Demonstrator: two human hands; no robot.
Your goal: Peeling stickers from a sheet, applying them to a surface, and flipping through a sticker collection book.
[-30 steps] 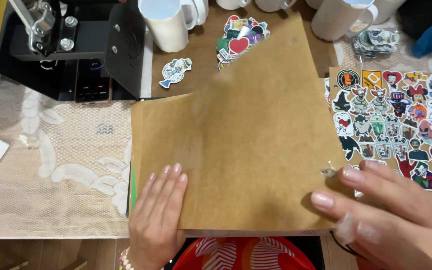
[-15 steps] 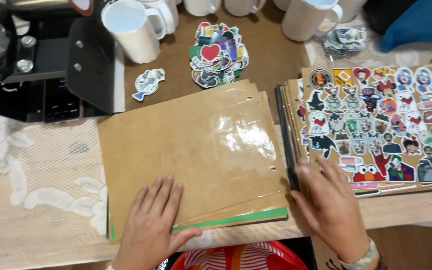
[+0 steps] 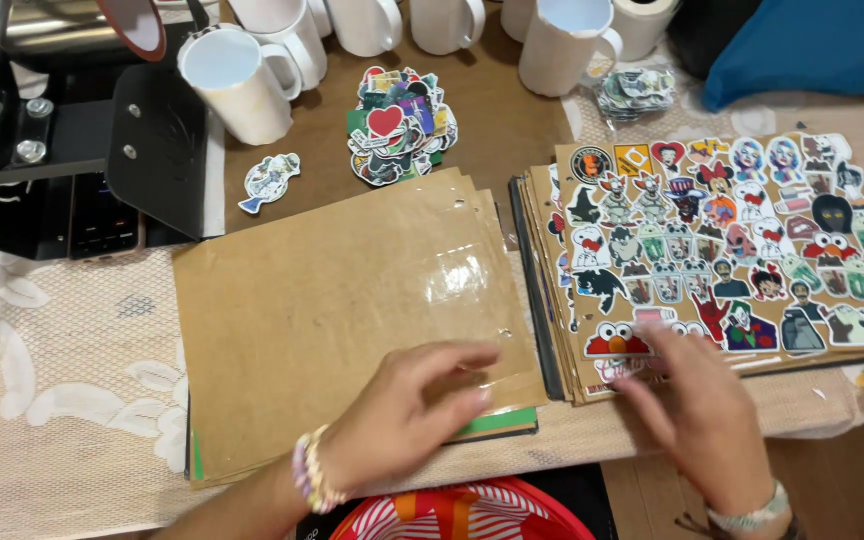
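Brown cardboard pages point(image 3: 332, 300) of an open album lie on the table. Left hand point(image 3: 407, 415) rests flat on them, fingers spread, gripping nothing. Right hand point(image 3: 697, 400) touches the sticker-covered page point(image 3: 732, 250) beside it, open, holding nothing.

The brown page point(image 3: 332, 310) under the left hand point(image 3: 407, 415) looks like matt kraft paper, and a clear plastic sheet point(image 3: 462, 275) on it gives a glossy reflection. The sticker page point(image 3: 732, 245) near the right hand point(image 3: 702, 410) is covered with smooth, slightly shiny printed stickers. The mugs point(image 3: 237, 80) look like glazed white ceramic, the press machine point(image 3: 62, 160) is matt black with bare metal bolts, and the tablecloth point(image 3: 62, 400) is cream lace cloth with a rough woven texture.
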